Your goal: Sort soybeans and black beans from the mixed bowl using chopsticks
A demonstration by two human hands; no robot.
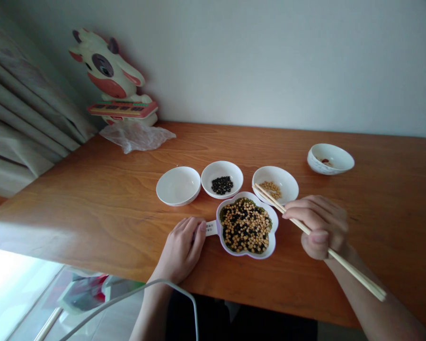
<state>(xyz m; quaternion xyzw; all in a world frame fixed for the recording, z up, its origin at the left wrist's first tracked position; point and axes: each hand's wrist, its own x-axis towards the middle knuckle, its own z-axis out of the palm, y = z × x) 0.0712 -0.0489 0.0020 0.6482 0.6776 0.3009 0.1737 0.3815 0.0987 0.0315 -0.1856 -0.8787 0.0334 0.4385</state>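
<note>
Right hand [319,227] grip holds two chopsticks [355,272], tips over the nearest of four white bowls [287,182]. Left hand [181,248] grip is loose, fingertips touching the one bean dish [248,255].

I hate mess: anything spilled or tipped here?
Nothing stands out. No beans lie loose on the table; the bean dish and bowls sit upright, the right hand holds its chopsticks. A crumpled plastic bag lies by the wall.

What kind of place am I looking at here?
Probably a room in a home: a wooden table against a plain wall, a curtain on the left, a cow-shaped toy at the table's back corner, and small bowls of beans.
</note>
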